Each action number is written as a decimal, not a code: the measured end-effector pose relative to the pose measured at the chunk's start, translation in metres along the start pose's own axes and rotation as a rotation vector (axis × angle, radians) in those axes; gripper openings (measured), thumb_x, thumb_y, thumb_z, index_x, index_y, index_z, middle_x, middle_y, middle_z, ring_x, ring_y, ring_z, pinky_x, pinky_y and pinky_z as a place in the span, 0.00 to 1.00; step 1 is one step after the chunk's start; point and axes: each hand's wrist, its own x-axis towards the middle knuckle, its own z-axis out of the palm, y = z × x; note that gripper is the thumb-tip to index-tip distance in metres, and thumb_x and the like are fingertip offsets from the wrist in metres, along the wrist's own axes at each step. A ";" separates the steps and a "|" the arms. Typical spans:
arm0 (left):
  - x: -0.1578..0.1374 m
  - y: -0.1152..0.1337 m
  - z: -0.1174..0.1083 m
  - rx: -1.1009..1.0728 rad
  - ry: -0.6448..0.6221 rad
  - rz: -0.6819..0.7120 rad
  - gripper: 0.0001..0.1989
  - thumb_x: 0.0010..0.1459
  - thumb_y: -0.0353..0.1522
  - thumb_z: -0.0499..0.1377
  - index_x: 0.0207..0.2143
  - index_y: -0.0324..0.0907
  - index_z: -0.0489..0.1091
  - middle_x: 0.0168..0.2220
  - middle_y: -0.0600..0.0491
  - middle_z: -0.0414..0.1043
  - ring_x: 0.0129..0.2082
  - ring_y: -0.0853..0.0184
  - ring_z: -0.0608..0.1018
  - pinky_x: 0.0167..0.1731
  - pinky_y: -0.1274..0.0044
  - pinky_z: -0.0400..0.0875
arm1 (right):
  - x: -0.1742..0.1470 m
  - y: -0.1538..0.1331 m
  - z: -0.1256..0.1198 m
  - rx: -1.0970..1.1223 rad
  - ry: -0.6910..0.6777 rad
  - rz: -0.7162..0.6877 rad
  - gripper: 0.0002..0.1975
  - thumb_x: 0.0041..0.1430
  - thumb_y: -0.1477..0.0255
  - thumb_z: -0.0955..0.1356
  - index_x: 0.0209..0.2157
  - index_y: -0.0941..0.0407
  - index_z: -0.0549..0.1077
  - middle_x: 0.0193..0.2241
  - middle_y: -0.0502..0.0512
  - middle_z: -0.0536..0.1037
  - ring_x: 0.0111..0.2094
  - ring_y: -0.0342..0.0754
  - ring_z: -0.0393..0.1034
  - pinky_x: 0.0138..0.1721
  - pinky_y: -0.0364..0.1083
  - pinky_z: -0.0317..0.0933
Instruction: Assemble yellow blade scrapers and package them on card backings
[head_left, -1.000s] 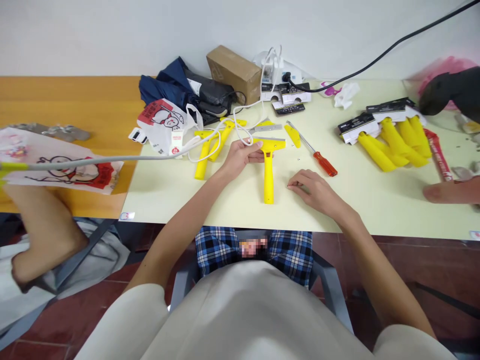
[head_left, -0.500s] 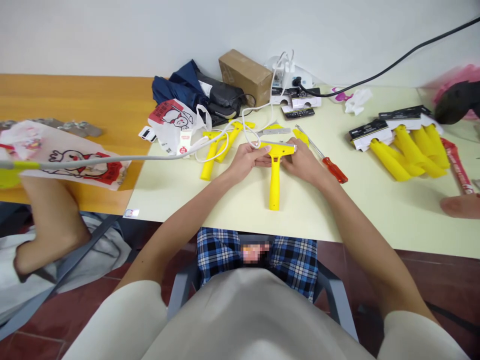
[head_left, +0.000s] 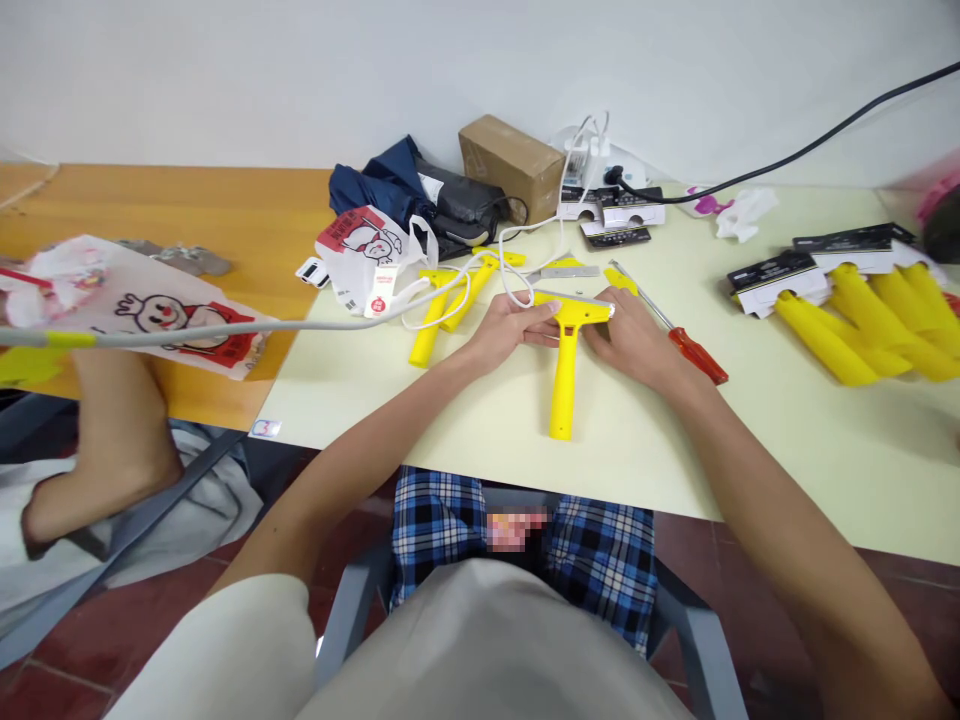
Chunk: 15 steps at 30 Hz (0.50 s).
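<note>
A yellow scraper (head_left: pixel 564 385) with a wide T-shaped head hangs handle-down toward me over the pale table. My left hand (head_left: pixel 504 332) grips the left end of its head, thumb on top. At the head's right end my right hand (head_left: pixel 636 335) is closed, its fingers curled partly out of sight behind the scraper. Beyond my left hand lie two more yellow scrapers (head_left: pixel 429 332). A screwdriver (head_left: pixel 696 354) with a red handle rests beside my right wrist. Behind the held scraper, a flat metal blade piece (head_left: pixel 570 272) lies on the table.
Carded yellow scrapers (head_left: pixel 840 330) lie at the right. A cardboard box (head_left: pixel 511 165), a navy cloth bundle (head_left: pixel 379 180) and black packaging cards (head_left: pixel 619 236) stand at the back. A white cable (head_left: pixel 322 324) crosses in front of a printed plastic bag (head_left: pixel 360 240). Another person's arm (head_left: pixel 124 410) is at left.
The view has shifted, so the table's contents appear slightly lower and farther right. Both hands stay at the scraper's head. The other person's fingers at the far right have left the view.
</note>
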 end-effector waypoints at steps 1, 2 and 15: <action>0.000 0.000 0.000 0.003 -0.001 0.001 0.28 0.57 0.48 0.83 0.45 0.36 0.82 0.44 0.40 0.92 0.42 0.55 0.94 0.42 0.71 0.90 | 0.000 0.001 -0.001 0.022 0.002 -0.003 0.10 0.76 0.68 0.63 0.46 0.58 0.73 0.50 0.70 0.79 0.53 0.62 0.74 0.59 0.61 0.71; 0.001 0.000 0.000 0.006 -0.004 0.001 0.27 0.58 0.48 0.83 0.45 0.36 0.82 0.44 0.40 0.92 0.42 0.55 0.94 0.42 0.71 0.90 | 0.001 0.001 -0.001 0.042 0.007 -0.006 0.09 0.75 0.68 0.64 0.45 0.58 0.73 0.48 0.69 0.79 0.52 0.61 0.74 0.58 0.60 0.71; 0.008 0.007 -0.013 -0.018 0.157 0.031 0.07 0.69 0.32 0.71 0.45 0.38 0.80 0.40 0.46 0.91 0.37 0.62 0.94 0.48 0.71 0.90 | 0.000 0.007 0.008 0.178 0.134 -0.087 0.18 0.78 0.61 0.69 0.53 0.53 0.90 0.52 0.66 0.81 0.54 0.57 0.77 0.61 0.61 0.74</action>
